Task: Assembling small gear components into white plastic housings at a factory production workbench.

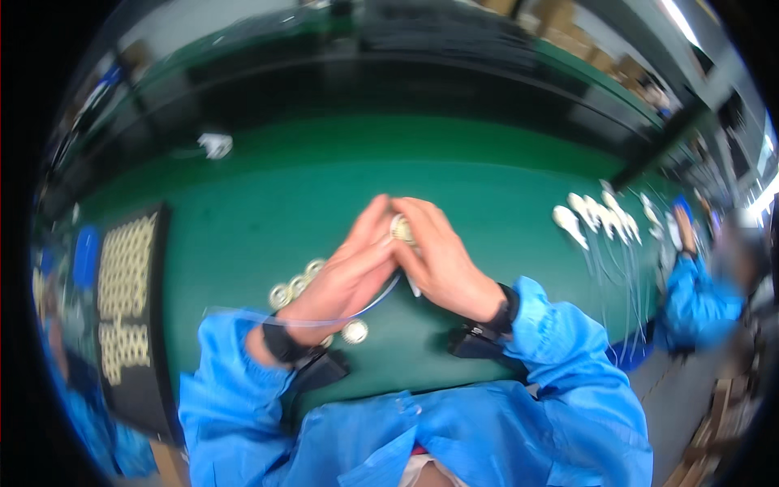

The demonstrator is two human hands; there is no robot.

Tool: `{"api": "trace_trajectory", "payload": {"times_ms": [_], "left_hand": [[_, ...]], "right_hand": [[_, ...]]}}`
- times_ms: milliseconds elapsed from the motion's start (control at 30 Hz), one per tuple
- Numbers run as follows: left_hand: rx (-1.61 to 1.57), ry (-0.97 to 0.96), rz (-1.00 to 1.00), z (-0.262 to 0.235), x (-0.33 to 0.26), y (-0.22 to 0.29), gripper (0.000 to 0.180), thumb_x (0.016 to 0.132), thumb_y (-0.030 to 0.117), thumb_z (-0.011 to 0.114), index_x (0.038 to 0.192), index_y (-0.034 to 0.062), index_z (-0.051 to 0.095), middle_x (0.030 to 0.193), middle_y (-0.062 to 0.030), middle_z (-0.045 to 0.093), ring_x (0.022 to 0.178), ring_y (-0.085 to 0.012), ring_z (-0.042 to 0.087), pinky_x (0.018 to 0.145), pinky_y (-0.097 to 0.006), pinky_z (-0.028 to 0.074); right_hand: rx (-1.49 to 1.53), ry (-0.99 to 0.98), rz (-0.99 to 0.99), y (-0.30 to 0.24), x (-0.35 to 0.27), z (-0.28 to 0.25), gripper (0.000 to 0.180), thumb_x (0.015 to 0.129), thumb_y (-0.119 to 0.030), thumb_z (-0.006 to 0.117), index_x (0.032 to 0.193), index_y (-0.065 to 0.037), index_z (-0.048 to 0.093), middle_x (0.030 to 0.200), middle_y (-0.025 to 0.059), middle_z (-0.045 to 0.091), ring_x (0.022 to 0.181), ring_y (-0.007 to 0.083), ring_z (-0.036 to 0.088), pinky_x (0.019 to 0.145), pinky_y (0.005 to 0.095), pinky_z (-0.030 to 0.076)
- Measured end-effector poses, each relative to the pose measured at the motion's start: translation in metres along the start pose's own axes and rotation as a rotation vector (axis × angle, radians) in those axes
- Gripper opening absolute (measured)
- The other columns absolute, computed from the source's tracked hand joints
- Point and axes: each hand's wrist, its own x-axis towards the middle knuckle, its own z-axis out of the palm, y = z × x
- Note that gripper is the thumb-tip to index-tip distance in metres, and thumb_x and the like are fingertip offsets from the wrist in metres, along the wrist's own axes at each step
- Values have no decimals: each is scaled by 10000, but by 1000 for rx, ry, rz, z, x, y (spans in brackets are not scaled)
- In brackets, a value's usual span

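Note:
My left hand (349, 272) and my right hand (444, 264) meet above the middle of the green table. Between their fingers they grip a small round cream-coloured part (400, 229), mostly covered by the fingers. A thin white cable (369, 307) runs from below the hands across my left wrist. Several round cream-and-metal discs (280, 295) lie beside and partly under my left hand. Another such disc (355, 331) sits on the table just below that hand.
On the left, a black tray (162, 325) holds rows of small cream parts, with a blue bin (85, 256) beyond it. Several cream bulb-shaped pieces (570, 225) with thin cables lie at right, near a co-worker's blue sleeve (702, 300). A white object (215, 146) rests at far left.

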Motion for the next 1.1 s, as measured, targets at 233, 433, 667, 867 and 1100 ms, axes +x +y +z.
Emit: {"api": "trace_trajectory", "payload": {"times_ms": [233,433,667,867,1100], "left_hand": [[394,-308,-345,37,-16,30,702,906,272,621,1456,-3,282,1502,-207,283,1334,-337,401,1026,-386,416],[458,10,-234,29,-6,21,322,934,218,564,1153,-18,579,1085,-142,651,935,-236,671,818,-314,533],[464,88,-235,16,-2,21,225,953,178,534,1080,6,603,1012,-111,664,887,-200,672,803,-288,531],[489,116,-199,4,-6,21,241,963,199,538,1092,5,597,1036,-106,655,922,-185,657,811,-283,525],[402,109,-215,-13,3,9,228,975,215,527,1078,26,602,1030,-82,654,888,-140,645,782,-254,506]], "right_hand": [[1039,289,449,31,-2,-95,441,896,-138,586,1278,55,478,1154,138,572,995,172,586,784,280,511],[1159,576,370,50,-72,-243,399,847,-99,609,1190,97,553,1064,110,603,885,120,573,696,234,490],[-699,-126,333,152,-133,-276,453,817,-64,591,1250,43,507,1227,222,512,1137,353,506,973,393,417],[-842,-263,291,211,-149,-251,522,869,-131,602,1345,-16,422,1373,229,432,1310,419,359,1105,470,285],[-704,-473,134,86,6,-239,516,771,-18,613,1277,-13,515,1323,202,504,1243,373,464,1051,424,380]]}}
